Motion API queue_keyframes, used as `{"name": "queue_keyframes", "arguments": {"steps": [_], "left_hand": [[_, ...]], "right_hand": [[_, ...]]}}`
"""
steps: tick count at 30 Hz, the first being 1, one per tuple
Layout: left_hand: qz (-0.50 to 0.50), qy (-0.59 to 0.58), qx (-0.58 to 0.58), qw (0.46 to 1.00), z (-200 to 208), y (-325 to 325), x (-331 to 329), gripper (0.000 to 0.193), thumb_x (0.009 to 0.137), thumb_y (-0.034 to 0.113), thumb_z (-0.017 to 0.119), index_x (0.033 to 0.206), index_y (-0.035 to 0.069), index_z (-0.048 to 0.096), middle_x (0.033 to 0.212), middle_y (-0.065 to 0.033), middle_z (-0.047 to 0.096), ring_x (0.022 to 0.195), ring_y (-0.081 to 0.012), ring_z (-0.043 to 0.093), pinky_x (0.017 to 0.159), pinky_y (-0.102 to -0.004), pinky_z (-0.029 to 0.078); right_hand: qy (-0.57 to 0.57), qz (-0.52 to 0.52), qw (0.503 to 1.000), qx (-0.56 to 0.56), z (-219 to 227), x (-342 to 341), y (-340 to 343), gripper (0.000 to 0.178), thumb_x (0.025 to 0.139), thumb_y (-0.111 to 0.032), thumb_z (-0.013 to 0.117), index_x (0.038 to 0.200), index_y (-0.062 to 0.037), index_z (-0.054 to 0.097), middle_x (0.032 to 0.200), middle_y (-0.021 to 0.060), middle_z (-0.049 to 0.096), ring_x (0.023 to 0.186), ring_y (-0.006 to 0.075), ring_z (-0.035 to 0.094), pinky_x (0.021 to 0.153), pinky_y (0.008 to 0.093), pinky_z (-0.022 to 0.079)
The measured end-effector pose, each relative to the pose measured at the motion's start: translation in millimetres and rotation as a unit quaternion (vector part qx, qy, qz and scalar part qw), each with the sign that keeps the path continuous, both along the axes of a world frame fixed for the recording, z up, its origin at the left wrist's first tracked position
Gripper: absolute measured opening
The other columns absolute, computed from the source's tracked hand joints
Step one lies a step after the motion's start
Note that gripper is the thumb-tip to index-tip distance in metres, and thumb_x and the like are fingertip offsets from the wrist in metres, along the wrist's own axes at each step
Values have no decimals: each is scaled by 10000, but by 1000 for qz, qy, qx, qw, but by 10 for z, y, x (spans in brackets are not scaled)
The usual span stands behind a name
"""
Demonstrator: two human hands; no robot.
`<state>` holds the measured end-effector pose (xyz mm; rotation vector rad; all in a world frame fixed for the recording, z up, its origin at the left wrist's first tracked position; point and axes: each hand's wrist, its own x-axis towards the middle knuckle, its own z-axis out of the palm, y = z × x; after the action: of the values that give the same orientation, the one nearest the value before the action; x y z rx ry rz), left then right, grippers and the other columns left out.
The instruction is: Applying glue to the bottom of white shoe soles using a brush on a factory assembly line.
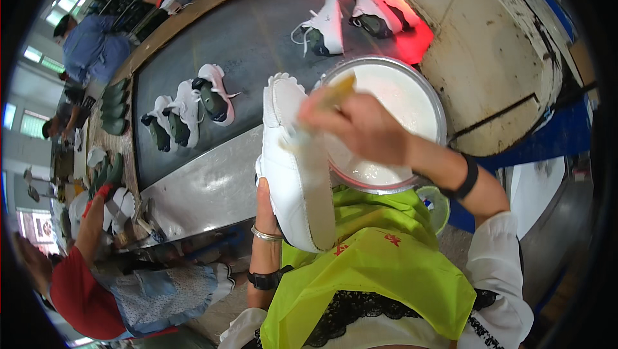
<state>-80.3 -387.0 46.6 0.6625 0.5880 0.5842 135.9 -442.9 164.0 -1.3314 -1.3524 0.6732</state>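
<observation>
As my right fingers (314, 114) pinch the blurred brush (341, 89) at the white sneaker (293, 181), coating seems underway; left fingers (264, 189), mostly hidden, clasp it below; next, steady strokes seem needed.

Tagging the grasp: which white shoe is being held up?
The shoe in the left hand, with the brush in the right hand at it. The belt shoes are unheld and show dark green parts.

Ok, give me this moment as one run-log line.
left hand: holds white shoe | right hand: holds brush at shoe, blurred | basin: white liquid, right of shoe
</observation>
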Motion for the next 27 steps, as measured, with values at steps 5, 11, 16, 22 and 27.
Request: {"name": "queue_keyframes", "arguments": {"steps": [5,11,16,22,27], "left_hand": [[33,-27,-13,999,53,179,94,609,939,464,290,1342,13,359,1268,-176,493,1075,-276,554,895,-393,481],[2,-60,12,998,42,1145,516,573,938,438,307,1328,26,389,1197,-169,559,1009,-278,600,866,-392,509],[-33,28,47,998,-700,2806,1308,660,871,536,499,1285,26,439,1193,-148,568,1002,-273,609,896,-394,495],[120,179,161,963,-1717,3517,2626,702,795,573,578,1156,-29,564,1062,-149,625,975,-258,608,859,-368,466],[-27,530,321,785,-1457,3423,3107,770,755,682,499,1072,-6,636,1138,-254,581,1086,-373,551,900,-397,434]], "right_hand": [[39,-131,990,12,-162,351,603,293,885,-249,529,876,34,606,687,123,619,628,186,612,572,322,463],[140,-194,969,-67,-454,251,84,257,911,-211,521,906,28,612,750,100,629,687,147,602,629,280,470],[159,-296,936,-103,-302,496,-128,200,912,-152,552,935,41,602,773,50,612,712,93,566,637,233,460],[243,-352,892,-148,-396,706,-298,179,935,-116,502,1008,39,557,938,96,601,800,147,595,711,278,517],[215,-354,893,-179,-517,776,-238,193,951,-170,480,1021,1,536,980,103,582,838,158,599,693,285,531]]}}
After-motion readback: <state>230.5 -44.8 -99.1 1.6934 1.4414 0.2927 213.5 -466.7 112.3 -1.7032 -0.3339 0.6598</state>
